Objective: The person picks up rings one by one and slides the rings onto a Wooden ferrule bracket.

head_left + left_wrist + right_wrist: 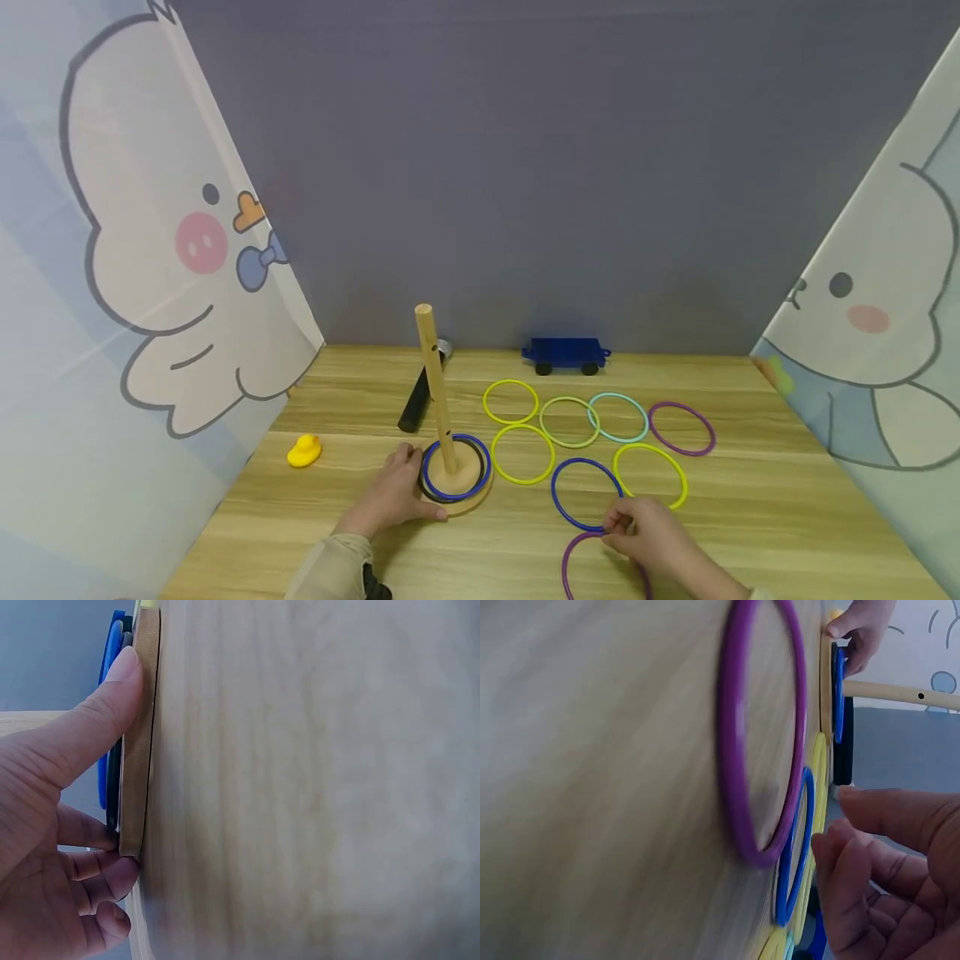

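Nearest to me, my right hand [648, 533] hovers at the near right of the counter [787, 517], its fingers [855, 877] curled together just over the far edge of a purple ring [581, 567] that lies flat at the near edge. From the right wrist view I cannot tell whether they actually pinch the ring or only hang above it (a sliver of gap seems to show). Just beyond that ring lies a blue ring [587, 493], touching or overlapping it.

To the left, my left hand [393, 492] rests on the counter with its thumb pressed on the rim of the round wooden base [468, 498]; the other fingers are loosely bent beside the base's edge. An upright wooden peg [435, 387] rises from the base, tilted a little to the left, and a blue hoop [455, 467] and a black hoop [426, 492] lie around it on the base.

Farther left sits a small yellow duck [303, 451]. Farther off, more rings are spread out: three yellow ones [522, 453], a pale green, a light blue and another purple. Behind the peg lies a black cylinder [417, 400], and at the far edge stands a blue toy wagon [565, 355].
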Demonstrator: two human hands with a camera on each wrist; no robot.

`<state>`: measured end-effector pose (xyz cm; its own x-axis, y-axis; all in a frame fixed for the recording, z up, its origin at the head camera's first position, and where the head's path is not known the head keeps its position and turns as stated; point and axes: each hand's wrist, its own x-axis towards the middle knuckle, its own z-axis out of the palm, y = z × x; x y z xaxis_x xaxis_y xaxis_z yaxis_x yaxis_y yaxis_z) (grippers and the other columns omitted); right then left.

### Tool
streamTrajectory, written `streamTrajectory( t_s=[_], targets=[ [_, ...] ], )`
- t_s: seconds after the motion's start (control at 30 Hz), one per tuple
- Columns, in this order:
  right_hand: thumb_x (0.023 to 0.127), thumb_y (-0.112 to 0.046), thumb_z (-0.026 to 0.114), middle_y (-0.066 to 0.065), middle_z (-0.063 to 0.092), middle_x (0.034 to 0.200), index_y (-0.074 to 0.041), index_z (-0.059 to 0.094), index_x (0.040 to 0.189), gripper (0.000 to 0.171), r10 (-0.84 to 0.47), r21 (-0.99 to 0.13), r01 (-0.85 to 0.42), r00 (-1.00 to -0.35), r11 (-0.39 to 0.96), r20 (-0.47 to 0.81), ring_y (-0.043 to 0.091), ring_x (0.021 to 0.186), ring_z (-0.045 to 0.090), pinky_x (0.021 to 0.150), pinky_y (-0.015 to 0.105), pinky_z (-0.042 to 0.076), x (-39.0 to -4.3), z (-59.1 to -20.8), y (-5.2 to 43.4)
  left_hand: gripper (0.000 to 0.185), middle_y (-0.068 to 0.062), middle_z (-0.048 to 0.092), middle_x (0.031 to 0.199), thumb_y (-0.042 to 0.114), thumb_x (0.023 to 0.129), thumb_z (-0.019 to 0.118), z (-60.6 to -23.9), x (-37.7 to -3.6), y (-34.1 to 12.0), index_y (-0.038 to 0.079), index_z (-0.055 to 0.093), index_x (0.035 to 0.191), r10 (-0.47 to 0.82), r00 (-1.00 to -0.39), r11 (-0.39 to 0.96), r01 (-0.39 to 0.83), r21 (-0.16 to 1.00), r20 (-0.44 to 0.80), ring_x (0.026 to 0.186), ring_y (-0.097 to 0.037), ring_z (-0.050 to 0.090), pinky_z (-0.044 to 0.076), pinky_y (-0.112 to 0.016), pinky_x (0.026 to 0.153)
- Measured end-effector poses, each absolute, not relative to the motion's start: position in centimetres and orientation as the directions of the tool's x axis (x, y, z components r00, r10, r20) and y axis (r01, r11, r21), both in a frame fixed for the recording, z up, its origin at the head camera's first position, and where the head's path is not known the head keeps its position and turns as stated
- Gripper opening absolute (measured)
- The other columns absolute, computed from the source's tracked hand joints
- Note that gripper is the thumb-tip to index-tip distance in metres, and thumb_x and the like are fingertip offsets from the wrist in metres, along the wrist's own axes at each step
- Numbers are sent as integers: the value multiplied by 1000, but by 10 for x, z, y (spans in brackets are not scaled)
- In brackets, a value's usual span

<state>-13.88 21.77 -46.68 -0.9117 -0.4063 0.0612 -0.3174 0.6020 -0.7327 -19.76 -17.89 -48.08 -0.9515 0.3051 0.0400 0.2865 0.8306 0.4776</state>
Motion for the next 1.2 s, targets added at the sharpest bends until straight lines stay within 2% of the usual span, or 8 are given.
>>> streamTrajectory(
  t_s=[0.1, 0.33, 0.47, 0.6, 0.8, 1.03, 1.13, 1.2],
  targets=[
    [79, -13, 79, -12, 56, 69, -13, 62, 78, 17, -385, -677, -315, -921, 665, 51, -2, 60, 47, 51, 22, 43, -131, -469, 228, 117, -26, 42, 131, 56, 58, 88, -480, -197, -180, -17, 41, 138, 304, -952, 832, 283, 476, 36, 121, -44, 42, 41, -55, 98],
    [71, -22, 84, -16, 47, 59, -20, 54, 66, 30, -365, -570, -291, -931, 768, -17, -2, 55, 41, 50, 22, 36, -120, -475, 242, 119, -27, 42, 131, 58, 58, 87, -480, -197, -180, -16, 41, 138, 304, -952, 836, 284, 470, 33, 121, -44, 42, 42, -55, 97],
    [73, -22, 82, -18, 46, 59, -21, 54, 65, 29, -389, -543, -322, -921, 776, -10, -3, 56, 40, 51, 22, 36, -119, -477, 246, 118, -26, 42, 130, 58, 58, 87, -480, -197, -180, -17, 41, 138, 307, -951, 836, 286, 469, 34, 120, -44, 43, 42, -55, 97],
    [78, -15, 75, -15, 49, 55, -18, 55, 64, 24, -376, -579, -271, -924, 769, -65, -1, 53, 43, 51, 23, 37, -121, -478, 249, 118, -26, 43, 129, 58, 58, 87, -480, -197, -180, -17, 42, 137, 309, -950, 837, 290, 463, 36, 119, -44, 43, 43, -56, 96],
    [75, -8, 67, -12, 52, 54, -15, 56, 65, 16, -383, -653, -221, -917, 724, -114, 2, 50, 46, 48, 23, 39, -122, -476, 250, 117, -24, 43, 127, 57, 58, 87, -480, -197, -180, -17, 42, 137, 312, -949, 832, 294, 471, 41, 118, -42, 44, 43, -54, 96],
    [85, -6, 69, -7, 56, 61, -8, 62, 77, 11, -416, -814, -149, -901, 561, -122, 3, 50, 51, 45, 23, 45, -123, -471, 250, 117, -22, 43, 126, 55, 58, 88, -479, -196, -180, -17, 41, 138, 304, -952, 827, 284, 485, 39, 118, -40, 43, 43, -54, 95],
    [86, 1, 64, -2, 59, 66, 1, 64, 87, 1, -444, -890, -104, -888, 444, -118, 5, 51, 54, 45, 25, 48, -126, -468, 250, 117, -22, 42, 126, 56, 58, 88, -480, -197, -180, -16, 41, 138, 300, -954, 833, 278, 478, 32, 119, -40, 43, 43, -54, 95],
    [88, 3, 62, 1, 61, 67, 7, 62, 94, 8, -473, -925, -97, -876, 367, -96, 7, 51, 55, 45, 27, 50, -129, -467, 251, 117, -22, 42, 127, 56, 59, 88, -480, -197, -179, -16, 41, 138, 299, -954, 834, 275, 479, 27, 119, -40, 43, 43, -54, 95]
  ],
)
